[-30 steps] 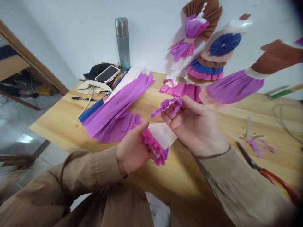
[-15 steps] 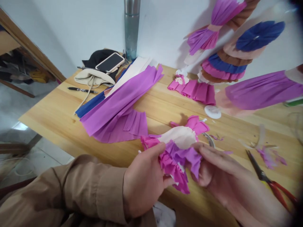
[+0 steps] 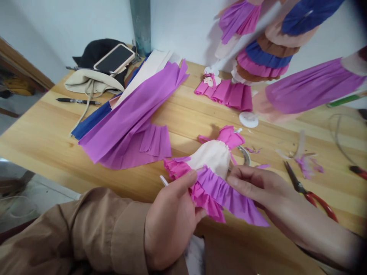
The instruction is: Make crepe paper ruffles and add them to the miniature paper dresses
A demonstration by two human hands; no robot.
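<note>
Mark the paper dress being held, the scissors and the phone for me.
paper dress (image 3: 213, 154): head view, on the cream bodice.
scissors (image 3: 311, 196): head view, at the pivot, where the red handles begin.
phone (image 3: 114, 58): head view, centre of the dark screen.

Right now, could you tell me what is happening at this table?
A person is holding a small crepe-paper dress over the wooden table with both bare hands. The left hand grips the pink ruffled hem, and the right hand pinches a purple pleated strip laid along it. Red-handled pliers lie to the right, and folded purple crepe sheets behind.
</note>
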